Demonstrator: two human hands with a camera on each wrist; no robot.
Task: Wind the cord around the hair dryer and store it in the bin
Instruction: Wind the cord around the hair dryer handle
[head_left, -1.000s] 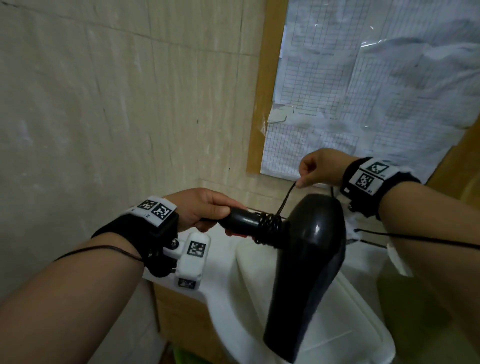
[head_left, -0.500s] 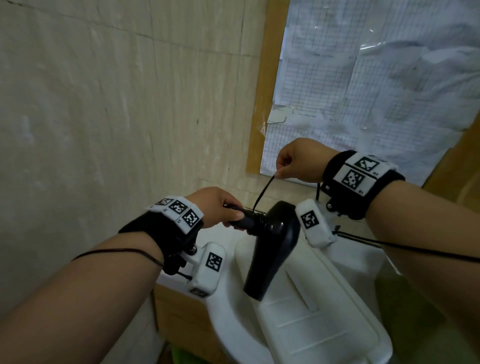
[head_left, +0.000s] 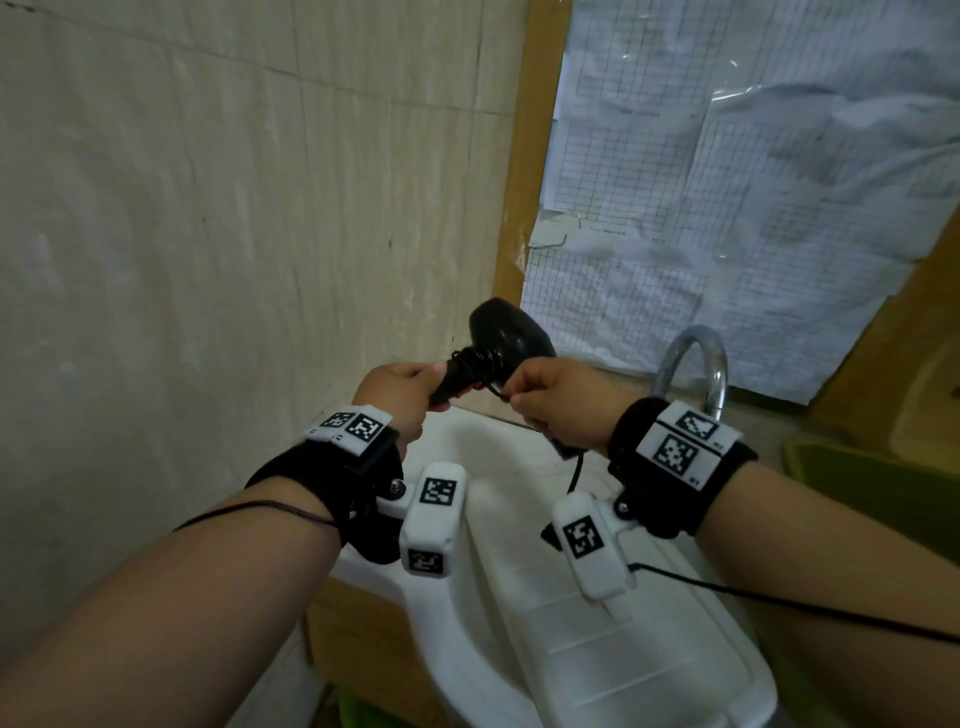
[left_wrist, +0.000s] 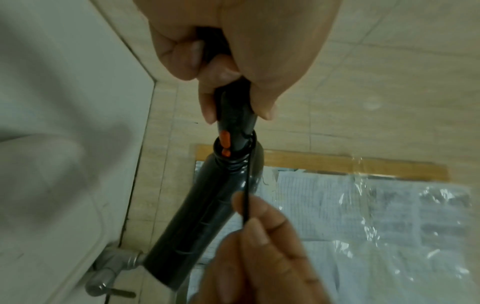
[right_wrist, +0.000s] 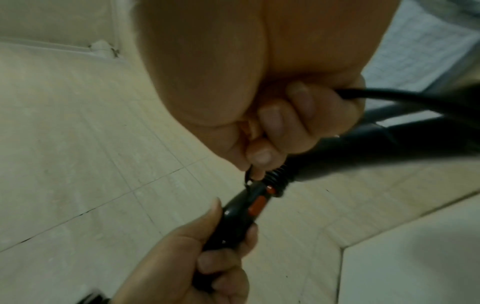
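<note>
A black hair dryer (head_left: 506, 332) is held in the air above a white sink. My left hand (head_left: 397, 387) grips its handle (left_wrist: 233, 107), which has orange switches (left_wrist: 224, 142). Several turns of the black cord (head_left: 480, 358) sit wound around the top of the handle. My right hand (head_left: 558, 400) pinches the cord (left_wrist: 246, 203) just beside the coils, and the rest of the cord (right_wrist: 405, 100) runs out of its fist and hangs below. In the left wrist view the barrel (left_wrist: 197, 222) points away toward the tap.
Under my hands lies a white sink (head_left: 467, 561) with a white ridged board (head_left: 623, 649) across it. A chrome tap (head_left: 693, 364) arches behind my right hand. A green bin (head_left: 883, 499) sits at the right. Beige tiled wall stands left, plastic-covered paper sheets (head_left: 727, 182) behind.
The dryer has swung from hanging barrel-down to pointing up and away. My right hand has come down from above the handle to beside the coils, still pinching the cord.
</note>
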